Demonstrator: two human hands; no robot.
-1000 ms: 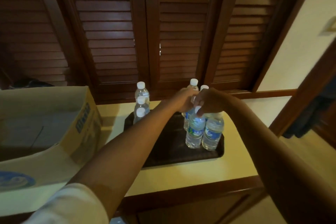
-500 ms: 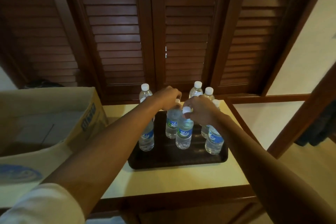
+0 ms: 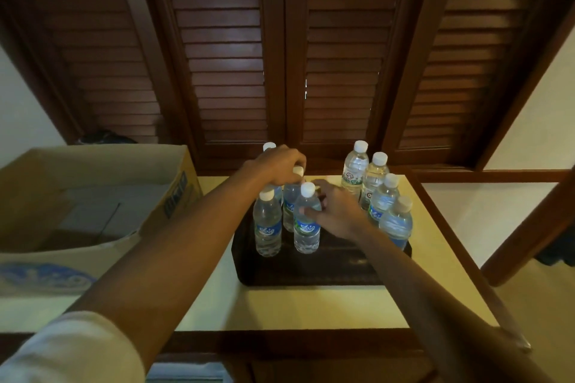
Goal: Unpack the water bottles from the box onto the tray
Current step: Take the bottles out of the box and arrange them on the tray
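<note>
From the head camera, the step in hand looks like arranging water bottles on the dark tray (image 3: 311, 277), not fetching more. The left hand (image 3: 277, 164) curls over the cap of a middle bottle (image 3: 291, 211), fingers closed on its top. The right hand (image 3: 334, 211) wraps the near bottle (image 3: 306, 227) at its shoulder. Another bottle (image 3: 267, 227) stands just beside them, and a row of four bottles (image 3: 378, 193) lines the tray's right edge. The cardboard box (image 3: 93, 196) on the left shows no bottles inside. Next, I judge, both hands release once the bottles stand steady and upright.
</note>
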